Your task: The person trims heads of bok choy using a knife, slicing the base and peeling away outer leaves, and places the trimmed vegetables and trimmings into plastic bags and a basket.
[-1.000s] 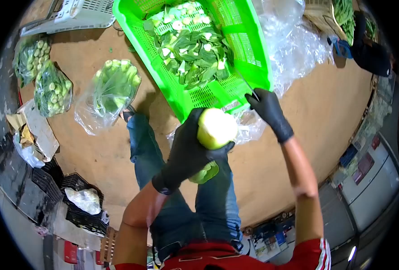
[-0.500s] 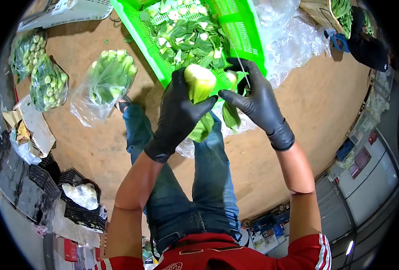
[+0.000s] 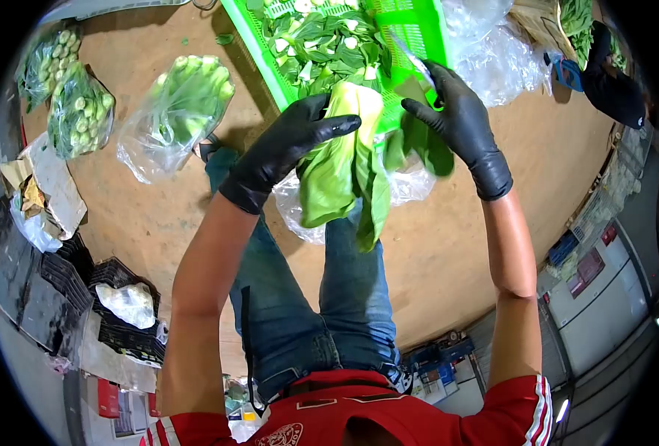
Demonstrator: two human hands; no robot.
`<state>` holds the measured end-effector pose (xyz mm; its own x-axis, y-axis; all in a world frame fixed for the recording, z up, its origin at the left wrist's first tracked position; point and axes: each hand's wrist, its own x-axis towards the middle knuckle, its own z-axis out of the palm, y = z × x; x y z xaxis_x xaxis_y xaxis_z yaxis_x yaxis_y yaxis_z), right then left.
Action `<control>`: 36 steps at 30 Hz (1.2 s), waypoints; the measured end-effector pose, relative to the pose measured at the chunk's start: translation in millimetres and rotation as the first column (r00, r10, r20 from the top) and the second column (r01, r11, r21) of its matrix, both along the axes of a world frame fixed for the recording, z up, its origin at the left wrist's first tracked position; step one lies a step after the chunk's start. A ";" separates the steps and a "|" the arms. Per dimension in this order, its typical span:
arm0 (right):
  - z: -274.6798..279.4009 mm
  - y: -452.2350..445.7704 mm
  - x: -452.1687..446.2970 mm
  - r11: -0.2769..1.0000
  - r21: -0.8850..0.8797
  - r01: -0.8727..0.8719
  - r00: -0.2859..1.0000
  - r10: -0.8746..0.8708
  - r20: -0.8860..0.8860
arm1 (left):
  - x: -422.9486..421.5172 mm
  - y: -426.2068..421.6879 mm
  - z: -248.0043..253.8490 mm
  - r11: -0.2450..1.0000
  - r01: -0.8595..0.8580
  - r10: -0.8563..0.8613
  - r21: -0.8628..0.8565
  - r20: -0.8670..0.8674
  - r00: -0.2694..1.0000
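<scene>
My left hand (image 3: 292, 141), in a black glove, is wrapped round a head of bok choy (image 3: 340, 163), its pale base up and its green leaves hanging down. My right hand (image 3: 459, 119), also gloved in black, holds a knife (image 3: 411, 56) whose blade points up and left over the crate. Loose leaves (image 3: 421, 137), blurred, hang beside the right fingers, apparently held by them. Beyond both hands is a bright green crate (image 3: 259, 56) with cut leaves and pale stem pieces (image 3: 325, 44) inside.
On the brown floor at the left lie bagged bok choy (image 3: 181, 100) and more bags (image 3: 82, 111). Black crates (image 3: 125, 334) stand at lower left. Clear plastic sheeting (image 3: 500, 63) lies right of the green crate. At upper right is a person (image 3: 613, 85) beside a basket of greens (image 3: 541, 22).
The bok choy has swung upright with its leaves hanging below my left hand. My right hand has moved right and up, away from it, with the knife and loose leaves.
</scene>
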<state>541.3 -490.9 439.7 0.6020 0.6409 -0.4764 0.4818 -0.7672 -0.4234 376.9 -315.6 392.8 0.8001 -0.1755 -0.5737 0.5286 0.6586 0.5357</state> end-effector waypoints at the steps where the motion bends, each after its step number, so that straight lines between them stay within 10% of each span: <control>1: -2.6 1.5 1.5 0.997 0.040 -0.061 0.991 0.056 0.120 | -2.5 -2.8 -1.5 0.995 -0.020 0.015 0.101 0.056 0.998; 3: -13.1 -1.5 -12.7 0.919 0.237 0.315 0.906 -0.217 -0.363 | -10.5 -13.1 -10.3 0.952 -0.083 0.034 0.295 0.168 0.985; 5: 22.9 30.2 -31.3 0.904 -0.076 0.421 0.607 -0.344 -0.716 | -19.6 -13.1 13.6 0.851 -0.025 -0.116 0.524 0.236 0.965; 8: 4.3 27.9 -39.7 0.907 -0.111 0.406 0.531 -0.333 -0.779 | -32.0 12.9 41.0 0.958 0.042 -0.108 0.283 0.223 0.969; 12: 5.6 45.3 -8.2 0.861 -0.161 0.482 0.485 -0.415 -0.770 | -95.9 54.1 12.7 0.742 -0.190 0.055 0.643 0.223 0.973; 14: 33.1 73.6 61.6 0.844 -0.023 0.536 0.619 -0.411 -0.669 | -118.8 74.3 22.1 0.756 -0.390 0.456 0.525 0.004 0.890; 17: 112.8 139.9 191.3 0.424 0.547 0.721 0.689 -0.364 -0.626 | -191.4 95.3 -20.1 0.687 -0.566 0.673 0.456 -0.102 0.733; 18: 160.2 160.3 213.4 0.452 0.369 0.812 0.458 -0.101 -0.883 | -218.3 96.7 -28.6 0.710 -0.544 0.634 0.448 -0.069 0.770; 22: 160.2 234.1 226.5 0.602 0.664 0.443 0.888 -0.190 -0.419 | -276.0 117.4 -90.9 0.699 -0.509 0.629 0.503 -0.092 0.772; 27: 29.9 258.7 31.1 0.910 0.254 0.327 0.834 -0.151 -0.531 | -318.7 155.8 -123.1 0.287 -0.288 0.618 0.914 0.053 0.785; 29: -46.2 240.5 -38.2 0.944 0.037 0.329 0.754 -0.240 -0.611 | -357.9 171.3 -200.2 0.406 -0.085 0.599 0.910 -0.195 0.776; 36: -177.8 214.9 -216.8 0.862 -0.403 0.307 0.563 -0.506 -0.654 | -383.5 282.6 -453.3 0.003 0.136 0.434 0.991 -0.123 0.892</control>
